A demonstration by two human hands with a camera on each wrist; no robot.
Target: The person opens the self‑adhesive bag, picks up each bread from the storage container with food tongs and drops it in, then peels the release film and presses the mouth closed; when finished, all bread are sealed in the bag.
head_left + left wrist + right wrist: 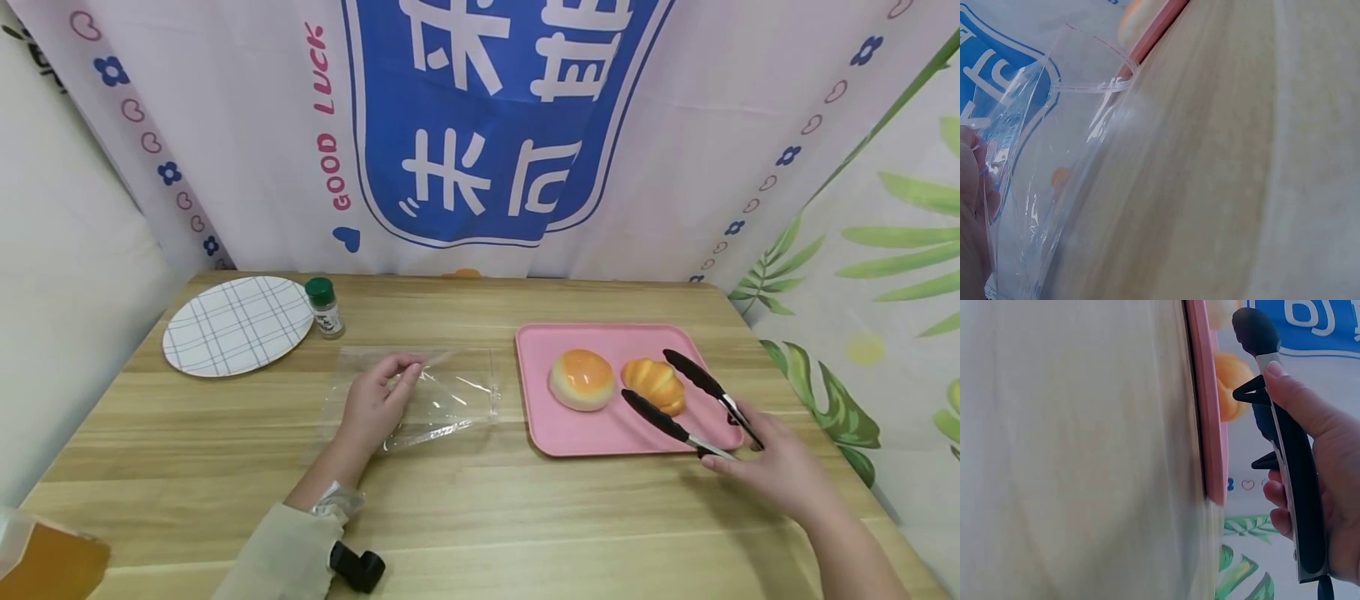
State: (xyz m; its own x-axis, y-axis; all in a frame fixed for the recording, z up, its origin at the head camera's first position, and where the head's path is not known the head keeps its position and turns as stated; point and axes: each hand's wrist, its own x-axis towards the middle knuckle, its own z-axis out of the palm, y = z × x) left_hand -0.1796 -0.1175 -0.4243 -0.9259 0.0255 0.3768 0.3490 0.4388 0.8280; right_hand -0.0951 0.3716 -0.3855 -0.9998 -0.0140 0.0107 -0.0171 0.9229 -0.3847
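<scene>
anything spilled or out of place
No spill shows; the round bun and ridged bun sit on the pink tray. Only the blue emblem on the backdrop looks odd: its lower edge breaks, apparently at a fold.

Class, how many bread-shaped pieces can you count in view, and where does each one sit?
2. In the head view, the round bun sits on the pink tray; the ridged bun is to its right, between the arms of the tongs.
</scene>
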